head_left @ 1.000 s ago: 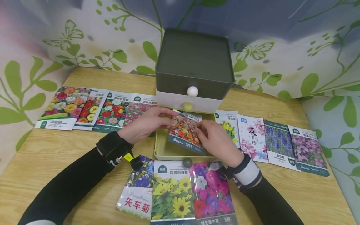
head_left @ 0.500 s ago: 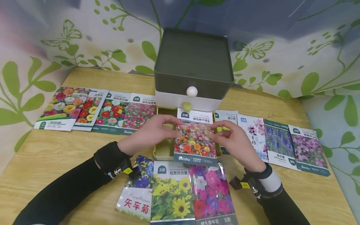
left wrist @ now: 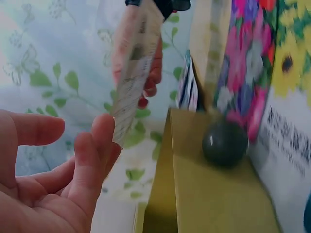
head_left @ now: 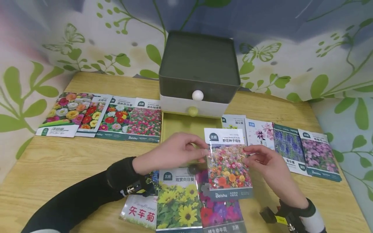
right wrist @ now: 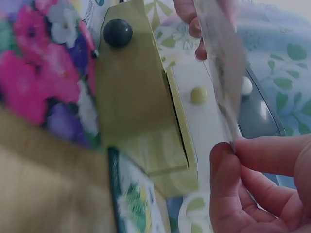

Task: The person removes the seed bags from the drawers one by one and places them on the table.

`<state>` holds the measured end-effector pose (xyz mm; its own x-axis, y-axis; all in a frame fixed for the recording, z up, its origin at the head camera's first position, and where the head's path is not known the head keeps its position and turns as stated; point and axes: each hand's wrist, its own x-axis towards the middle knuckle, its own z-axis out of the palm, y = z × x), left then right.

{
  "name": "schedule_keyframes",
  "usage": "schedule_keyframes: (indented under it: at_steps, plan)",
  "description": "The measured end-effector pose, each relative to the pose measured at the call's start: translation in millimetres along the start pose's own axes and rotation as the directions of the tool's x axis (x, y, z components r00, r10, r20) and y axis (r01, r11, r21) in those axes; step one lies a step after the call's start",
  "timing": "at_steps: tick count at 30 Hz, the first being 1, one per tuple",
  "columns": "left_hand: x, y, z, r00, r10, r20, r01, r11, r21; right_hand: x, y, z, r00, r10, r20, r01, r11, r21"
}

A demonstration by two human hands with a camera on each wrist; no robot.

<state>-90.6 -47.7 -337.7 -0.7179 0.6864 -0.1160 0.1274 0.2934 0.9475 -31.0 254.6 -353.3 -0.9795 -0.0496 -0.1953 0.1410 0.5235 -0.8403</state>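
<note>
A wildflower seed packet [head_left: 230,165] is held up in front of the pulled-out yellow-green drawer [head_left: 186,126], above the packets lying in front. My right hand [head_left: 268,166] pinches its right edge between thumb and fingers, as the right wrist view shows. At the packet's left edge, my left hand [head_left: 175,152] touches it with a fingertip; in the left wrist view the thumb stands apart from the fingers. Below lie a yellow sunflower packet [head_left: 179,204], a pink petunia-like packet [head_left: 221,215] partly covered by the held one, and a cornflower packet [head_left: 140,210] partly hidden by the left wrist.
A small chest [head_left: 201,58] with a dark top stands at the back; its white middle drawer [head_left: 175,105] is pushed in. Several overlapping flower seed packets [head_left: 115,118] lie left of it, and several more [head_left: 288,149] to the right. Leaf-patterned cloth surrounds the wooden table [head_left: 87,161].
Both hands have lifted the wildflower packet out of the drawer and carried it toward the front right. The left thumb now stands off the packet.
</note>
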Motion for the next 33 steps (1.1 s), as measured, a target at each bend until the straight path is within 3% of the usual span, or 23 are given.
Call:
schedule_keyframes:
  at_steps: [5,11,17,20,23,27,33]
  plan:
    - [0.9,5.6,18.8,0.994,-0.016,0.111,0.014,1.0,0.024,-24,21,-12,0.998,0.061,0.0,-0.061,0.998,-0.004]
    - [3.6,10.4,43.2,0.969,-0.051,0.241,0.068,0.996,-0.063,-46,39,-24,0.991,0.135,-0.025,-0.135,0.991,-0.021]
    - [9.2,13.9,67.9,0.949,0.006,0.314,0.011,0.999,-0.051,-62,53,-36,0.968,0.241,-0.066,-0.249,0.957,-0.149]
    - [12.2,12.5,78.5,0.937,0.0,0.349,0.013,0.999,-0.034,-69,60,-42,0.951,0.303,-0.06,-0.308,0.934,-0.18]
    - [14.4,9.7,85.7,0.933,-0.038,0.358,0.052,0.998,-0.03,-71,67,-45,0.941,0.335,-0.055,-0.339,0.922,-0.187]
    - [16.9,4.9,90.8,0.94,-0.086,0.331,0.105,0.994,-0.039,-68,71,-46,0.93,0.363,-0.054,-0.365,0.902,-0.228]
    - [19.2,-0.5,96.4,0.94,-0.119,0.319,0.161,0.981,-0.109,-61,73,-39,0.937,0.347,-0.051,-0.344,0.882,-0.323]
